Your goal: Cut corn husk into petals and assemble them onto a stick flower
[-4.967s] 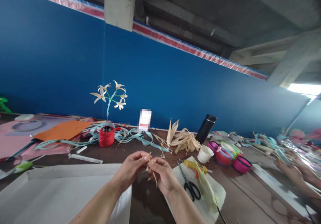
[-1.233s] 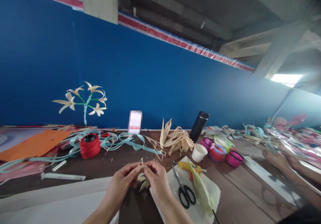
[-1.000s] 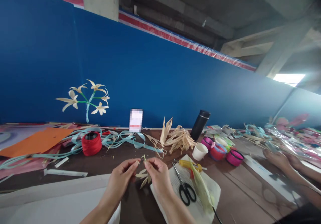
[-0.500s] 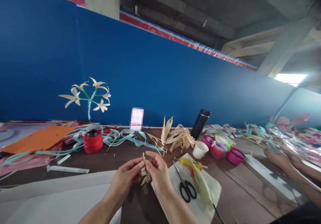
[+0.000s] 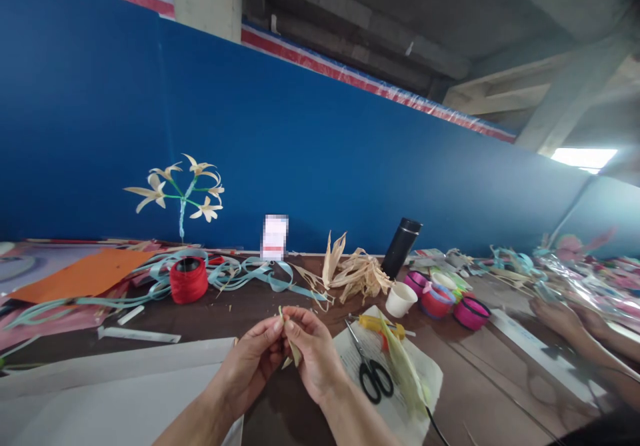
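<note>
My left hand (image 5: pixel 256 359) and my right hand (image 5: pixel 314 353) meet at the front middle of the table, thumbs and fingers pinched together. Between them is a small pale corn husk piece (image 5: pixel 295 354); its thin tip pokes up above the thumbs and its wider end hangs below. My fingers cover most of it. Just right of my right hand, black-handled scissors (image 5: pixel 373 376) lie on a printed sheet (image 5: pixel 350 346). Alongside them are a yellow-handled tool (image 5: pixel 375 324) and a long pale green husk (image 5: pixel 404 366).
Dried husks (image 5: pixel 357 276), a white cup (image 5: pixel 400 299), a black bottle (image 5: pixel 401 247) and a red ribbon spool (image 5: pixel 189 281) stand along the back. A husk flower spray (image 5: pixel 183 199) rises at left. White board (image 5: pixel 125 399) lies front left. Another person's hands (image 5: pixel 560 319) are at right.
My thumbs have drawn closer together over the husk piece, and less of its hanging end shows. The view has shifted slightly; the things on the table stay put.
</note>
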`<state>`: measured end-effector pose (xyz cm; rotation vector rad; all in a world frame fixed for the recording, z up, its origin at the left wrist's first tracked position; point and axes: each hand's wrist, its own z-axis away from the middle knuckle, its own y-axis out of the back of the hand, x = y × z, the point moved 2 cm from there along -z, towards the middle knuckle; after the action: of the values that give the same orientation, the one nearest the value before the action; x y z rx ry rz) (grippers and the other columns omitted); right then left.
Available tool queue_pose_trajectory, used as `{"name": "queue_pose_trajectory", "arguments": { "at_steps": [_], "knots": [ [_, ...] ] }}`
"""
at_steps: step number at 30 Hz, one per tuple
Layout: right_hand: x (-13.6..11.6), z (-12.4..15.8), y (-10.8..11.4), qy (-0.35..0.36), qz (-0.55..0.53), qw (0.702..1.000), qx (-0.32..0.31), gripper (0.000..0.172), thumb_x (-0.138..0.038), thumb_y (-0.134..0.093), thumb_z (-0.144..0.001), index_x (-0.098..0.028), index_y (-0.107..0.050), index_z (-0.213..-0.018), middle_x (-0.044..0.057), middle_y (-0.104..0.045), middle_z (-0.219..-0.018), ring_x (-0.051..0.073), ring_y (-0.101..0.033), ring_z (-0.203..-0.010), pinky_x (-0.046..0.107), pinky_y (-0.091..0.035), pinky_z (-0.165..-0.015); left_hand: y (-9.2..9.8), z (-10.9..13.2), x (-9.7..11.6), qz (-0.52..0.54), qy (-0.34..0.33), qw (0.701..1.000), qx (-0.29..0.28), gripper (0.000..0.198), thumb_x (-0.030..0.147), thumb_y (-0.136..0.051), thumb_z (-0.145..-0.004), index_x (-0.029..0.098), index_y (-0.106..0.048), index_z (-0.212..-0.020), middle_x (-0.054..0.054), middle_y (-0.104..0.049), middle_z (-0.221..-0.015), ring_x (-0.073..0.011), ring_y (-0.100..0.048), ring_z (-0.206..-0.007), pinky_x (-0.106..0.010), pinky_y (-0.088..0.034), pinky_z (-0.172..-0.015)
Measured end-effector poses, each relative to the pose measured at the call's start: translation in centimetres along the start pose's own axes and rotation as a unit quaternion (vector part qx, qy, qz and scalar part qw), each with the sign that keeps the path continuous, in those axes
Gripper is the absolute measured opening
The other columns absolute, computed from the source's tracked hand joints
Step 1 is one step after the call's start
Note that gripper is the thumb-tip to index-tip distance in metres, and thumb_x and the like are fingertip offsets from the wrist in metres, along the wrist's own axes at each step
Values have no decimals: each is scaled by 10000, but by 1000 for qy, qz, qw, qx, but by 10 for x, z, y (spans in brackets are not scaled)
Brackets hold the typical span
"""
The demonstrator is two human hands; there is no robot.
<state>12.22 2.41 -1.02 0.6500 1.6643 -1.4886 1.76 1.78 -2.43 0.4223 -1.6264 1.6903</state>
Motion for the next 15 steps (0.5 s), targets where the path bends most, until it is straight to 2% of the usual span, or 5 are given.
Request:
{"name": "queue_pose_trajectory", "arguments": {
  "at_steps": [6, 11, 13, 15],
  "knots": [
    [2, 1, -3, 16, 5, 1000, -1, 267, -268, -737, -648, -172, -625, -871, -4, -622, -710, 80, -543, -562, 202, -424, -552, 1, 0, 2, 6, -7, 1000, 2, 170, 251, -674, -699, 156, -653, -838, 24, -571, -644, -34, -496, -545, -125, -392, -491],
    [-6, 1, 0, 39, 124, 991, 13, 290, -339, -710, -668, -153, -643, -880, 21, -628, -734, 111, -545, -620, 221, -424, -579, 5, -2, 6, -39, -51, 998, 28, 188, 260, -691, -675, 149, -663, -824, -7, -637, -751, -68, -552, -654, -149, -437, -597],
    [-11, -2, 6, 54, 160, 985, 39, 317, -385, -671, -698, -149, -646, -907, 17, -608, -705, 110, -524, -596, 217, -412, -547, 5, -2, 9, -58, -58, 996, 37, 207, 282, -693, -670, 142, -665, -819, -28, -654, -801, -90, -571, -702, -183, -454, -672],
    [-18, -6, 16, 83, 190, 974, 89, 328, -418, -644, -714, -145, -654, -896, 16, -593, -692, 106, -504, -577, 204, -390, -510, 5, -2, 11, -77, -50, 995, 44, 233, 319, -689, -667, 143, -662, -819, -42, -664, -817, -105, -582, -707, -209, -460, -683]
  ]
}}
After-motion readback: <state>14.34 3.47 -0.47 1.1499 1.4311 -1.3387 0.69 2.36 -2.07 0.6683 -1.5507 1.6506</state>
